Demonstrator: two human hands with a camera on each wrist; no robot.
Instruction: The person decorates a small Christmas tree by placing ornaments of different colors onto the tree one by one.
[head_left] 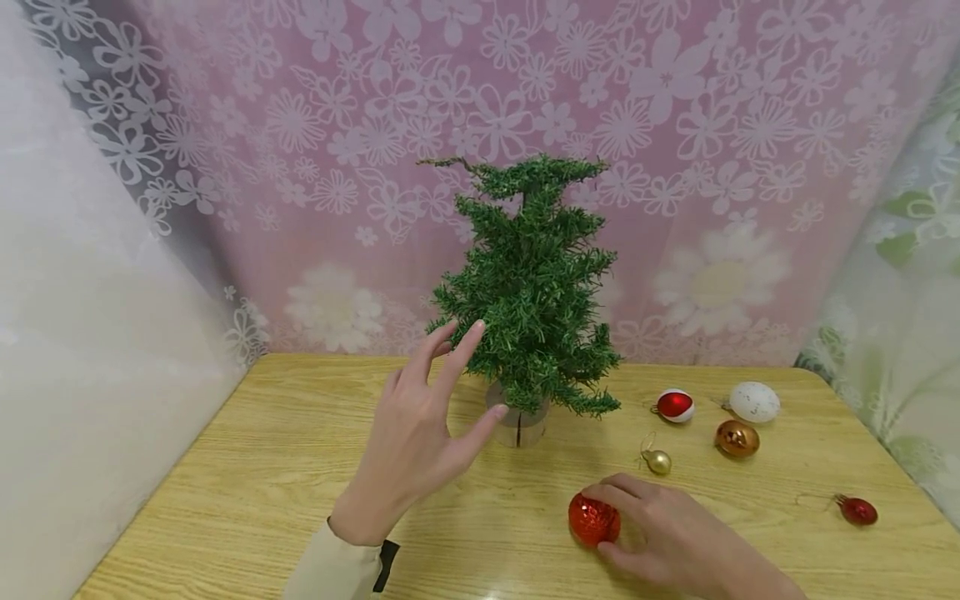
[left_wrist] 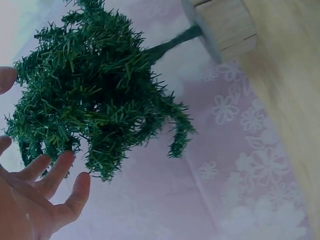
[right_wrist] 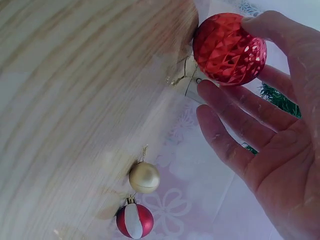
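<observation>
A small green artificial Christmas tree [head_left: 532, 283] stands upright on a round wooden base [head_left: 519, 425]. My left hand [head_left: 420, 433] is raised in front of the tree's lower left side, fingers spread and holding nothing. In the left wrist view its fingers [left_wrist: 57, 175] appear beside the branches; whether they touch any cannot be told. At the front of the table, my right hand [head_left: 667, 533] holds a shiny red Christmas ball [head_left: 594, 520] between thumb and fingers. The right wrist view shows the faceted surface of this red ball [right_wrist: 230, 49], with a thread loop beside it.
Right of the tree on the wooden table [head_left: 247, 500] lie a red-and-white bauble [head_left: 676, 406], a white bauble [head_left: 754, 402], a copper bauble [head_left: 737, 438], a small gold bauble [head_left: 657, 462] and a dark red bauble [head_left: 857, 510]. A pink floral curtain [head_left: 360, 208] hangs behind.
</observation>
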